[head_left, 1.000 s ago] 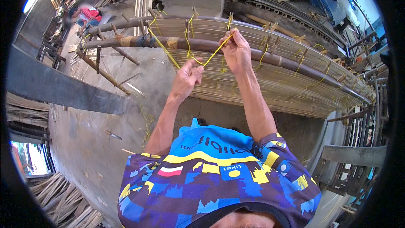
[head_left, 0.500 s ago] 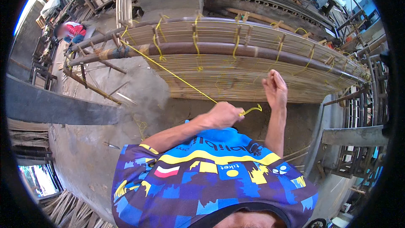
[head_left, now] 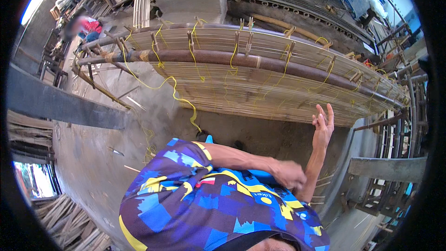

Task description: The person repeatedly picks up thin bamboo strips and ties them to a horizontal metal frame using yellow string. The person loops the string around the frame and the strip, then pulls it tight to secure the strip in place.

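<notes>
Across the upper middle of the frame, a dark pole (head_left: 209,56) crosses stretched pale threads (head_left: 216,92). Loose yellow cord (head_left: 176,96) runs from near the pole's left end, curving down toward left of centre, well apart from both hands. Right hand (head_left: 323,128), right of centre: partly open, fingers raised and parted, nothing seen in it. Left hand (head_left: 289,174), lower right of centre: overlaps the right forearm (head_left: 316,163); blurred, grip and contact cannot be told.

Room before brown pole (head_left: 209,56) — yellow cord (head_left: 193,117) crosses left.
</notes>
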